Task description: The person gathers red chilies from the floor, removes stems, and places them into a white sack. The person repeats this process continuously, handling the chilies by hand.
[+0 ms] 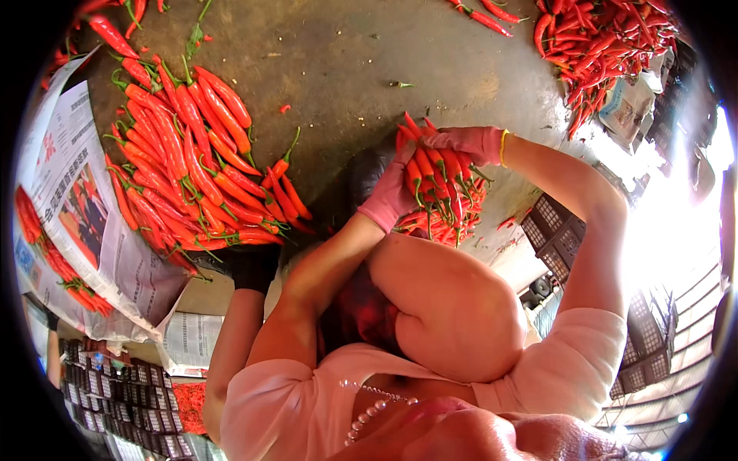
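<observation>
Both of my hands wear pink gloves and hold one bunch of red chili peppers [429, 167], their green stems pointing down in the view. My left hand [395, 187] grips the bunch from its left side. Across its upper right side lies my right hand [467, 144], with a yellow band at the wrist. More red chilies [470, 213] lie beneath the bunch, partly hidden by it and my knee. A large heap of red chilies [184, 167] covers the floor on the left, mostly lying side by side.
A newspaper-lined container [124, 253] with chilies inside stands at the far left. Another chili pile [605, 46] lies at the upper right beside crumpled newspaper [628, 106]. Dark plastic crates [553, 230] stand at the right, more crates [124, 397] at the lower left. Loose chilies [487, 20] lie on the floor.
</observation>
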Available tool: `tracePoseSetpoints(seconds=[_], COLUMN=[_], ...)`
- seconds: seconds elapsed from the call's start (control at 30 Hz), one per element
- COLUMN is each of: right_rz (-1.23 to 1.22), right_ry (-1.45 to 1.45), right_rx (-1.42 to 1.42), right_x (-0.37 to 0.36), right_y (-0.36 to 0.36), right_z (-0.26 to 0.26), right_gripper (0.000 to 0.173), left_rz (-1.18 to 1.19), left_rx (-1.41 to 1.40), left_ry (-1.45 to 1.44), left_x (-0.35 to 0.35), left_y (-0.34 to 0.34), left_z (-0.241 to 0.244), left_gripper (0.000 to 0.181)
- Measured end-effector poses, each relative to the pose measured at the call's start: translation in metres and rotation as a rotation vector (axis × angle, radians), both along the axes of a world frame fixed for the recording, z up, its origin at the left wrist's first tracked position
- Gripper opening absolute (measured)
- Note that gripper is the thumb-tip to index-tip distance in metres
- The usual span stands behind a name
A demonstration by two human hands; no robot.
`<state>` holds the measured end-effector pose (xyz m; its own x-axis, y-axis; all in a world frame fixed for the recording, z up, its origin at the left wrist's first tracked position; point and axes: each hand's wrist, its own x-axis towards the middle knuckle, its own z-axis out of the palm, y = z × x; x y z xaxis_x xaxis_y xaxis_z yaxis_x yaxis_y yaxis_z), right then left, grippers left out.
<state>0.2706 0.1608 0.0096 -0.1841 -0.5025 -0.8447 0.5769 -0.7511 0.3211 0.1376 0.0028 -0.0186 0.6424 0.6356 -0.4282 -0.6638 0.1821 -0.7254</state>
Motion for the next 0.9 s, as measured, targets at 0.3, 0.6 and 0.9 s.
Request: tracePoseSetpoints(seconds=[0.3,0.6,0.9], right_rz=[0.118,0.169,-0.217], right_ry=[0.257,0.115,-0.057], right_rx=[0.060,-0.063,-0.162], right_x=[0.039,0.001,0.018], right_y=[-0.010,0.031,-0.010], right_z=[-0.013,-0.015,-0.007], right_gripper=[0.062,0.045,0.045], left_rz=[-0.164,-0.048,-0.075], left_rx=[-0.009,-0.102,-0.018], left_ry=[0.011,-0.009,-0.060], left_x=[-0.006,0.000,0.009], left_y=[0.005,0.015,-0.007], left_z=[0.023,-0.005,-0.003], left_gripper=[0.050,0.056,0.057])
